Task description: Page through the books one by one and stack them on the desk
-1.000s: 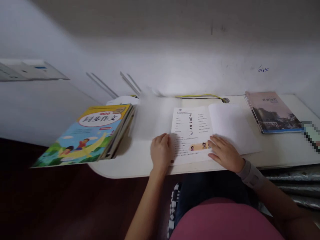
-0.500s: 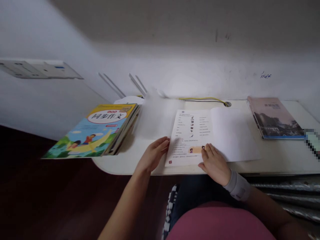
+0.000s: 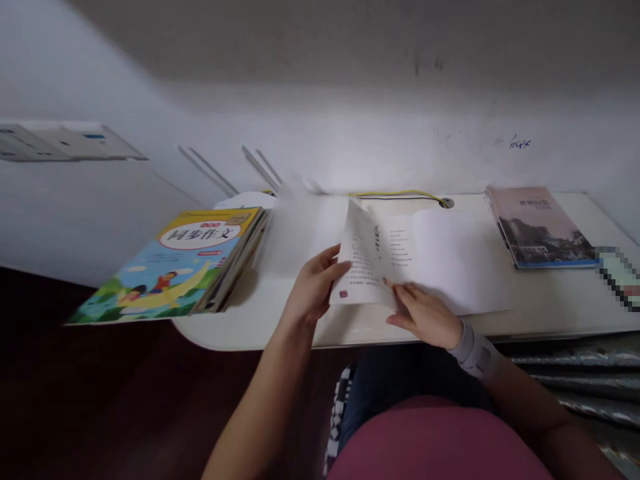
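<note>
An open booklet point(image 3: 435, 257) with printed text lies on the white desk point(image 3: 550, 307) in front of me. My left hand point(image 3: 314, 287) grips the left edge of its printed page point(image 3: 363, 267) and holds that page lifted and tilted toward the right. My right hand point(image 3: 423, 313) rests at the page's lower right edge, fingers curled under or against it. A grey band wraps my right wrist.
A stack of books with a colourful cover point(image 3: 180, 267) overhangs the desk's left end. A pinkish book point(image 3: 537, 227) lies at the right. A yellow and black cable point(image 3: 400, 195) runs along the back edge by the white wall. A blurred-out object point(image 3: 620, 277) sits at far right.
The printed page lay flat a second ago. My left hand moved to its left edge and lifted it up, tilting it rightward; my right hand slid down to the page's lower edge.
</note>
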### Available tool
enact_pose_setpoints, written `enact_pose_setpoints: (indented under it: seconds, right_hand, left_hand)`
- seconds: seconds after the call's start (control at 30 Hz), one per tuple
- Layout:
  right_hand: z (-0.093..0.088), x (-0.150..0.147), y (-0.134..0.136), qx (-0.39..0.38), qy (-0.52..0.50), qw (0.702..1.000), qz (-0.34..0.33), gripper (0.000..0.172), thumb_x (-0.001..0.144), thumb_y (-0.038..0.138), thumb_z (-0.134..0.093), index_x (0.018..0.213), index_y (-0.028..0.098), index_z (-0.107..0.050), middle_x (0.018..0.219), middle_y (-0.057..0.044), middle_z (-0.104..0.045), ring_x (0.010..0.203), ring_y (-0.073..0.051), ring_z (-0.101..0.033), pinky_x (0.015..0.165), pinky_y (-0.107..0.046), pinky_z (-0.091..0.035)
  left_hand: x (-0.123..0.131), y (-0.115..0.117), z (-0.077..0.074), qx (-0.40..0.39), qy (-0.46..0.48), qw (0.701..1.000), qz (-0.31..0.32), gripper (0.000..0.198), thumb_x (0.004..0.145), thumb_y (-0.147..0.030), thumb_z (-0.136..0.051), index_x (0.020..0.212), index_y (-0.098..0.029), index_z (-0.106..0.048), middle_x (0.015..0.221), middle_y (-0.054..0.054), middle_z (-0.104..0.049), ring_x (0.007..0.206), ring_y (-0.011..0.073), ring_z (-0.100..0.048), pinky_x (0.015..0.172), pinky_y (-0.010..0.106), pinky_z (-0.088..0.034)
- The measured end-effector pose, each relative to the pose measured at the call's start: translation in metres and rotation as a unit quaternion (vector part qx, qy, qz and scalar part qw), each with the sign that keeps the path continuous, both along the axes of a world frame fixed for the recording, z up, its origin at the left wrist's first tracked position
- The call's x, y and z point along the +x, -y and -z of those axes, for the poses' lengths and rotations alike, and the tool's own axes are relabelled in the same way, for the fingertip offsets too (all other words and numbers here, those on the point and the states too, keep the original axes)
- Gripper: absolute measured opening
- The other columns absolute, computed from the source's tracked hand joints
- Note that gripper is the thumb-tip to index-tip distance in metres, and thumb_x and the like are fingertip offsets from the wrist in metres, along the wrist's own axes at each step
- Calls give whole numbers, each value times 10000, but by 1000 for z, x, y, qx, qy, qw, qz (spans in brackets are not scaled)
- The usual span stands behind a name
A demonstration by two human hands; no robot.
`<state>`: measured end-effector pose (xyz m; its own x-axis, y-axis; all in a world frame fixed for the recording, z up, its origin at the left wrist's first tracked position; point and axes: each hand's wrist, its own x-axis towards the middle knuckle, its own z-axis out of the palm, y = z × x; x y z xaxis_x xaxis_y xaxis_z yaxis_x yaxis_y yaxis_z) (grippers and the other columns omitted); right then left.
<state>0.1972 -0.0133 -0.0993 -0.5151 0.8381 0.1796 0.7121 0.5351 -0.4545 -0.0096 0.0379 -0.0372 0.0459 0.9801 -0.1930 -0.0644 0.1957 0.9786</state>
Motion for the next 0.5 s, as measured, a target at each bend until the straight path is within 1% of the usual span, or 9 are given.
enact_pose_setpoints:
  seconds: [0.07,0.13,0.2,0.23,0.3,0.37,0.43,0.47,0.5]
  right_hand:
    - [-2,15,-9,-46,-67,997,-4,601,977,457,-264,1493,161,-186,1349,-141,-531,1194,-208,-536,971,-367,-456]
    - [-6,36,-19,-91,-117,989,11,540,999,345,-95,1511,186,-31,1405,-134,-482,1161,-177,-563,930,-354,-473]
    - [-15,60,-27,-129,-169,976,40,538,976,289,51,1505,189,50,1423,-147,-459,1120,-176,-591,879,-371,-489]
    - [-22,72,-30,-143,-202,967,60,556,962,304,102,1503,187,57,1424,-155,-454,1107,-183,-599,858,-379,-495]
    - [-37,95,-32,-161,-272,943,102,639,927,402,174,1507,183,19,1408,-167,-468,1077,-197,-615,829,-389,-498]
    - [-49,116,-31,-171,-336,916,140,767,885,513,207,1506,190,-106,1353,-164,-524,1035,-212,-631,825,-411,-491]
    - [-52,134,-29,-189,-396,883,165,848,867,595,178,1461,210,-289,1282,-140,-587,1021,-230,-634,845,-445,-481]
    - [-49,142,-28,-205,-428,863,175,838,877,624,122,1414,222,-380,1247,-123,-613,1028,-240,-631,856,-458,-479]
    - [-44,151,-28,-227,-459,839,185,786,896,641,30,1356,231,-458,1212,-107,-637,1034,-247,-630,862,-465,-482]
  left_hand:
    - [25,-5,-15,51,15,998,30,649,629,-285,-661,1236,-85,-552,853,75,-696,602,151,-612,560,273,-491]
    - [54,-9,-27,104,9,993,61,629,652,-291,-645,1238,-83,-554,885,82,-695,658,163,-624,609,286,-496]
    - [84,-13,-36,162,-22,982,90,570,684,-276,-623,1219,-88,-568,954,91,-689,741,174,-633,672,299,-502]
    - [99,-15,-40,189,-44,975,108,521,707,-269,-605,1197,-96,-581,979,90,-684,781,179,-633,700,305,-502]
    - [126,-16,-44,234,-86,955,161,407,774,-281,-557,1140,-113,-610,976,80,-683,827,186,-630,742,321,-504]
    - [148,-16,-42,264,-114,932,220,363,848,-329,-494,1125,-123,-610,976,81,-684,857,195,-632,785,346,-505]
    - [163,-13,-32,284,-140,910,268,399,900,-381,-438,1170,-123,-578,1071,109,-668,945,215,-628,862,373,-490]
    - [167,-12,-23,294,-156,900,281,421,916,-399,-415,1204,-125,-554,1138,127,-646,1011,225,-615,908,383,-473]
    - [168,-9,-11,303,-178,892,285,437,927,-410,-398,1234,-128,-529,1203,142,-616,1083,234,-589,953,392,-450]
